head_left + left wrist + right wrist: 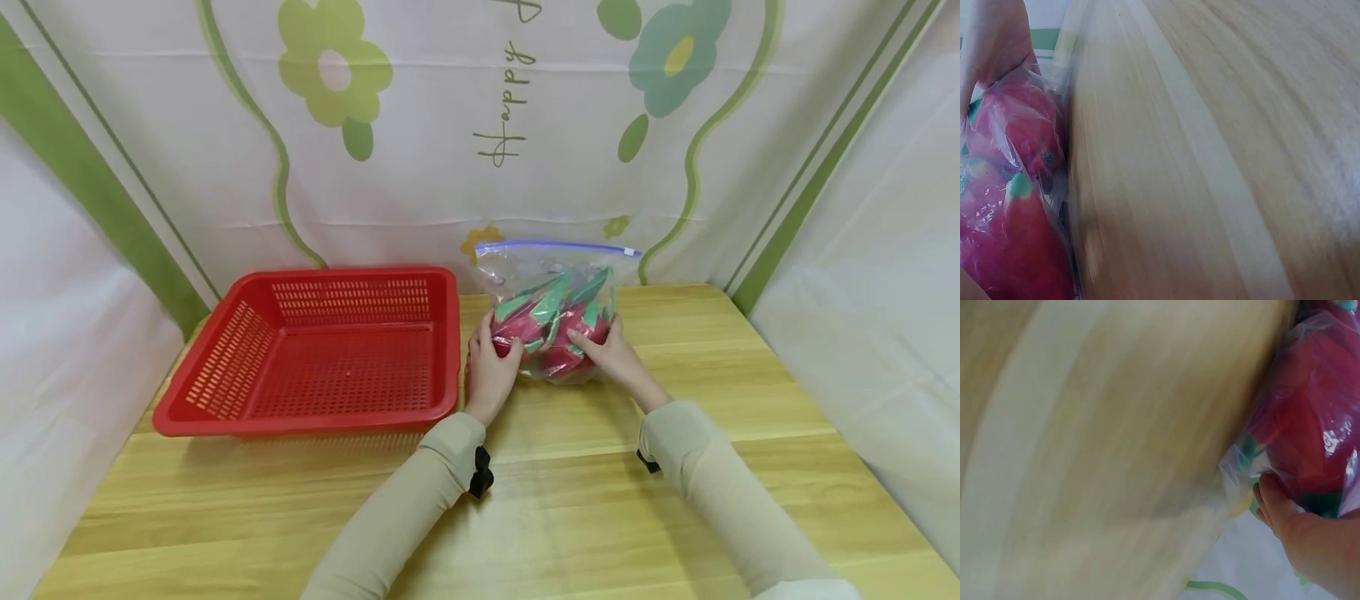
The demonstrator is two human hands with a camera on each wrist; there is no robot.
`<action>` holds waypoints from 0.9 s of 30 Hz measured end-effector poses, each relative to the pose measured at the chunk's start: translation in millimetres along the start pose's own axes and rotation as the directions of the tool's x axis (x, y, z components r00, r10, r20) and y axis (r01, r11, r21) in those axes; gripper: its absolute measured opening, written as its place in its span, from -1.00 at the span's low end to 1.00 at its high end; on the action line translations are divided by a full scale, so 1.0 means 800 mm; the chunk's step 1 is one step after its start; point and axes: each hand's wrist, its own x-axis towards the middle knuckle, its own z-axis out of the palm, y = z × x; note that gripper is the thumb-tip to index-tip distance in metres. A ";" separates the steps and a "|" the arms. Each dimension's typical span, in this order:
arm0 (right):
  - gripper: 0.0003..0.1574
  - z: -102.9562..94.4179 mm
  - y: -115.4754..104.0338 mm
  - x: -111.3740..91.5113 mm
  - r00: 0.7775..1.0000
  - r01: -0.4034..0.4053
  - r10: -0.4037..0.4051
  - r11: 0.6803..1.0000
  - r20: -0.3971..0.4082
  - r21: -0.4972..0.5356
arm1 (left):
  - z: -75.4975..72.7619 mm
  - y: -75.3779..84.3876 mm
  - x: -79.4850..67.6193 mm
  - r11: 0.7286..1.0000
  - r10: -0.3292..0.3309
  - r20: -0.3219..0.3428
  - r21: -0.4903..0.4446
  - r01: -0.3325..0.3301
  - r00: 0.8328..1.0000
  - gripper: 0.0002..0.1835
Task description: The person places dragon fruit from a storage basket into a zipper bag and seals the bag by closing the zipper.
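Note:
A clear zip-lock bag (517,265) with a purple zip strip stands upright on the table. Inside are pink dragon fruits (525,323) with green leaf tips, seen through the plastic; these dragon fruits (1019,244) fill the left edge of the left wrist view. My left hand (491,371) grips the bag's left side, thumb on the front. From the right side my right hand (617,357) holds it, its thumb pressing the front too. The zip strip runs across the top and its white slider is at the right end. In the right wrist view the dragon fruit (1310,419) shows through wrinkled plastic.
Left of the bag, close to my left hand, stands a red plastic basket (442,350) with slotted walls. Everything rests on a wooden table (570,500). White curtains (420,183) with flower prints hang behind and at both sides.

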 end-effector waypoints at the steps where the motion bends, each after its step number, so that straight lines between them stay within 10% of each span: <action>1: 0.38 0.001 0.001 -0.001 1.000 0.004 -0.004 1.000 -0.007 0.007 | 0.000 -0.001 0.000 1.000 -0.001 0.003 0.002 0.001 1.000 -0.29; 27: 0.46 0.010 0.004 0.007 0.995 0.086 -0.083 0.995 -0.050 0.059 | 0.005 -0.001 0.006 0.997 0.029 0.012 0.076 -0.030 0.999 -0.25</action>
